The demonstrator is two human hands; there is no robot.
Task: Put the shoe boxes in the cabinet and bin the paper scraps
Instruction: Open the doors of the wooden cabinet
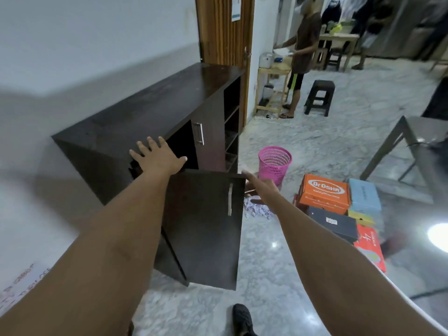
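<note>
Shoe boxes (339,209) sit stacked on marble floor (266,275) beside dark cabinet (145,110); both hands' fingers (150,144) spread, empty.

Single head-worn view looks forward and down, near the cabinet (135,122).

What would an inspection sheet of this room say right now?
Surface: grey marble floor, glossy.
Job's things: cabinet with one door swung open; shoe boxes stacked on the floor; paper scraps beside the door; pink bin behind them.
Clutter: dark stool.
Hands: left hand flat on the cabinet top edge; right hand open, holding nothing, near the door edge.
Cables: nothing seen.
Surroundings: another person at a wooden stand; glass table on the right.
</note>
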